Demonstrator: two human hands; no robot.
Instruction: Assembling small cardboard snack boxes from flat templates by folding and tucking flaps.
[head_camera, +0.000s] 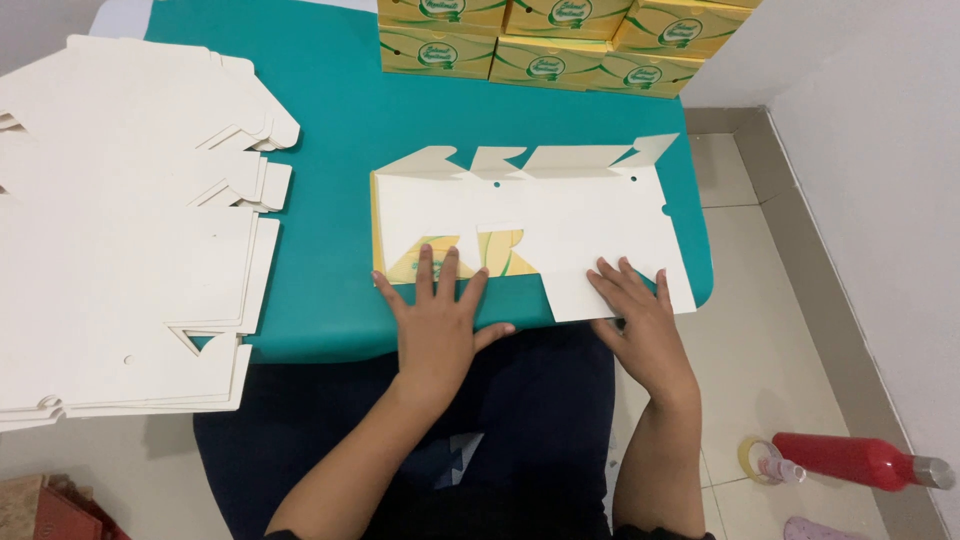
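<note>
A flat die-cut carton blank (560, 215), white on its upper face with yellow-green print showing at its near flaps, lies on the teal table (330, 200). My left hand (440, 320) presses flat with fingers spread on the blank's near left flaps. Over at the near right flap, my right hand (640, 315) rests flat on the card, fingers apart. Neither hand grips anything.
A large stack of flat white carton blanks (120, 220) covers the table's left side. Assembled yellow-green boxes (560, 40) are stacked at the far edge. On the tiled floor at right lie a red bottle (860, 460) and a tape roll (755, 458).
</note>
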